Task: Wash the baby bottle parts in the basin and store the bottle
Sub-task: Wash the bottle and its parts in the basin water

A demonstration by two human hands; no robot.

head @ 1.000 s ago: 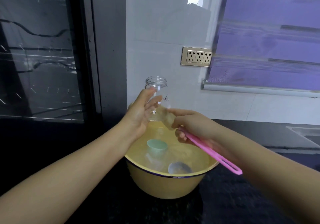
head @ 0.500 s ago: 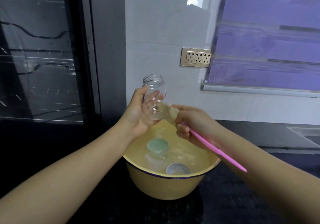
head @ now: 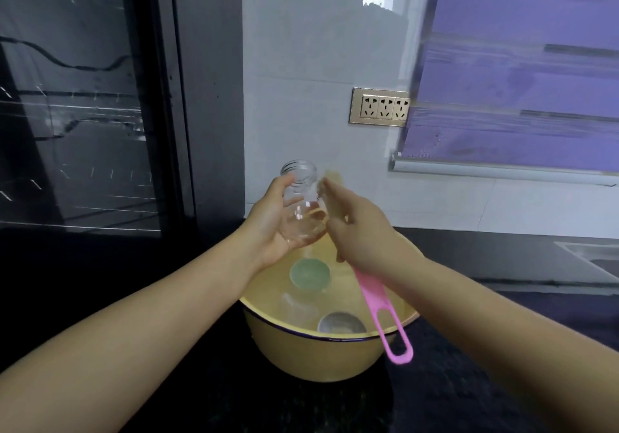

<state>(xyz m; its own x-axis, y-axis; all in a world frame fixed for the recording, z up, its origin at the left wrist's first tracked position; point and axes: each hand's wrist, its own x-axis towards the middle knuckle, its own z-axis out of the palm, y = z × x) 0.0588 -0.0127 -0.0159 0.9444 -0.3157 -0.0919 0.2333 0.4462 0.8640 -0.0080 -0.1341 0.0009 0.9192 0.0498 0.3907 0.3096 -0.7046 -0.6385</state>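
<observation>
Two parts (head: 308,273) waited in the basin (head: 301,333) at six o'clock, I judged, while my left hand (head: 271,221) gripped the bottle (head: 299,198) and my right hand (head: 361,231) clasped the brush (head: 378,305), storing not yet done.

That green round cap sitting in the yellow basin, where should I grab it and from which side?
Probably pinch the green cap across its round rim, coming straight down from above: its flat face looks up and the basin wall blocks a sideways reach. Approach on the left, since the pink brush handle hangs over the basin's right side.
</observation>
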